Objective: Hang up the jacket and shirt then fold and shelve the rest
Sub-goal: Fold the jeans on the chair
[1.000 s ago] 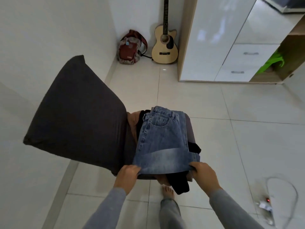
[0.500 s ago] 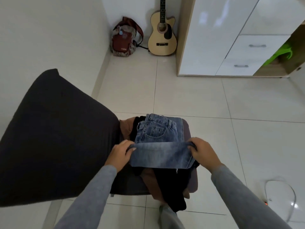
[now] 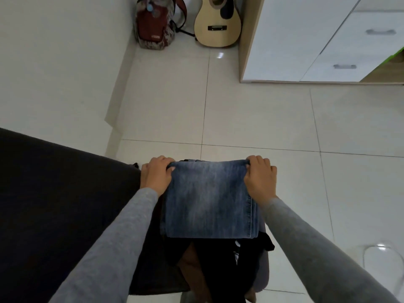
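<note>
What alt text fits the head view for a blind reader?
The left hand and right hand grip the far corners of folded blue jeans atop clothes on a dark chair. A guitar and backpack stand beyond.

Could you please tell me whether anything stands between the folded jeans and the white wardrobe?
Nothing visible does: only pale floor tiles lie between the folded blue denim jeans, which the left hand and right hand grip, and the white wood-edged wardrobe.
</note>
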`<state>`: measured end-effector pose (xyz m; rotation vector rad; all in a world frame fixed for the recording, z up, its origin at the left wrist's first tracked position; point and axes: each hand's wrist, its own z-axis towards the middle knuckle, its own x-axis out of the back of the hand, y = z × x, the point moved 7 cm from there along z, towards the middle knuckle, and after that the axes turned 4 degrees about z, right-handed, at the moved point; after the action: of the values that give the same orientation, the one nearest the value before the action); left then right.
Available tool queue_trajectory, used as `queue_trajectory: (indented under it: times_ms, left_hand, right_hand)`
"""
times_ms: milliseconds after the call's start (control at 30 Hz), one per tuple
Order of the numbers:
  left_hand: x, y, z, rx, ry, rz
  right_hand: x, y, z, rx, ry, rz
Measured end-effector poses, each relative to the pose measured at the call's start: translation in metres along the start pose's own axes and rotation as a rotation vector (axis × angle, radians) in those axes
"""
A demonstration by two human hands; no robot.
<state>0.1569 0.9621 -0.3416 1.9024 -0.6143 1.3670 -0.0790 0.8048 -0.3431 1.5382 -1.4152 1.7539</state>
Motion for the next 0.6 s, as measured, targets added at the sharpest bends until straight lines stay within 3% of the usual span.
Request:
queue_trajectory:
  times_ms: [233,367,500,600]
  left_hand:
    - [-0.050,0.000,0.048,-0.021,-0.085,0.068]
    - [-0.069,0.015,0.049,-0.055,0.056,-0.063]
    - [-0.124,0.065,0.018,-0.358,-0.118,0.064]
    - [-0.150,0.052,0.019,-0.287,-0.159,0.167]
  right_hand:
    - [-0.053,0.027,0.042,-0.102,-0.077,-0.054]
    - [-0.073,0.031,0.040,-0.202,-0.033,-0.012]
    - [-0.114,-0.008,0.009,0.039,-0.092,0.032]
    - [-0.140,0.003,-0.002,-0.021,-0.186,0.036]
